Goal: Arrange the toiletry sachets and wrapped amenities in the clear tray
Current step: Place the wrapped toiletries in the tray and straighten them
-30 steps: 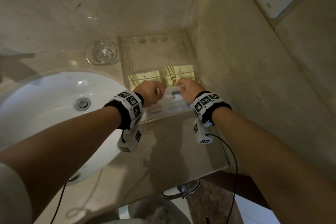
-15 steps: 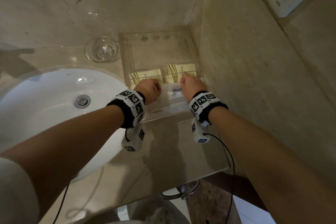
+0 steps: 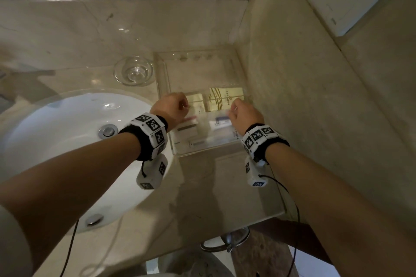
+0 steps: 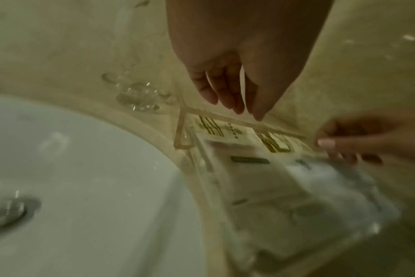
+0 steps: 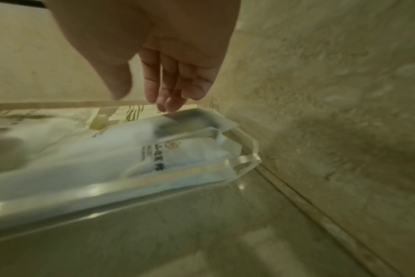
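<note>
1. Lying in the near half of the clear tray (image 3: 198, 69) are the task's items: two yellow sachets (image 3: 226, 99) set side by side across the middle, and white wrapped packets (image 3: 202, 135) laid flat in front of them, toward the near rim.
2. The far half of the tray is seen bare, with only a row of small holes along its back wall.
3. The tray itself is placed on the stone counter (image 3: 225, 186), pushed into the corner where the side wall (image 3: 315, 96) meets the back wall.
4. The left hand (image 3: 170, 108) is held just above the left sachet with fingers straight and relaxed; nothing is gripped by it.
5. The right hand (image 3: 244, 114) is likewise released, its fingertips (image 5: 165, 104) pointing down at the far edge of the right-hand white packet (image 5: 178, 150); whether that edge is touched cannot be told.
6. No loose sachet or packet is seen on the counter outside the tray, so the filling is judged done or nearly so.
7. What is left is judged to be small: the white packets overlap the sachets' near edges and lie slightly askew, so a final squaring may be wanted.
8. Beside the tray, to its left, a small glass dish (image 3: 134, 71) stands on the counter, and the white basin (image 3: 67, 141) lies nearer and further left.
</note>
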Demonstrator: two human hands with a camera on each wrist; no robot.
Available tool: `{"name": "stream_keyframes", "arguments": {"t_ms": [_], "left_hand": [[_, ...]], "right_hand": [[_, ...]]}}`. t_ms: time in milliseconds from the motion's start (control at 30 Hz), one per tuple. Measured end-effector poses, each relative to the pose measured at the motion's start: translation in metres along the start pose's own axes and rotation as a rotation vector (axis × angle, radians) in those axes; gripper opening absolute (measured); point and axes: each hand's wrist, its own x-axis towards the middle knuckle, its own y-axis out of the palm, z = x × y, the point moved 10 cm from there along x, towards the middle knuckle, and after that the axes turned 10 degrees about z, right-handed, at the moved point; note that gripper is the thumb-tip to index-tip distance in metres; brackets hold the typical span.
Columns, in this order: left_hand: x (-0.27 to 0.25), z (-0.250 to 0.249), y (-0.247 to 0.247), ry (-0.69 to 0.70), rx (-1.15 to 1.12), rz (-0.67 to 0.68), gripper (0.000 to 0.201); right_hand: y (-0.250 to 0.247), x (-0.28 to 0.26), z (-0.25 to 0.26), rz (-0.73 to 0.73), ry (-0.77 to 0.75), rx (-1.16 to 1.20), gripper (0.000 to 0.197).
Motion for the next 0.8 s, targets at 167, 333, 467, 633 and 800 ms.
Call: {"name": "stream_keyframes", "arguments": {"t_ms": [167,333,467,633,800], "left_hand": [[-0.012,-0.018,0.018,0.185,0.353,0.059,0.046],[-0.023,-0.007,0.05,0.059,0.577,0.296,0.084],[-0.03,0.002,0.063,0.0,0.65,0.354,0.113],[-0.029,0.015,0.069,0.005,0.805,0.394,0.132],[-0.028,0.015,0.072,0.01,0.858,0.372,0.133]], "right_hand": [[0.017,-0.009,0.022,0.049,-0.18,-0.019,0.052],[0.043,-0.019,0.036,0.134,-0.235,-0.068,0.072],[0.056,-0.021,0.033,0.2,-0.252,-0.125,0.082],[0.062,-0.026,0.033,0.276,-0.256,-0.219,0.098],[0.076,-0.027,0.03,0.349,-0.225,-0.394,0.113]]}}
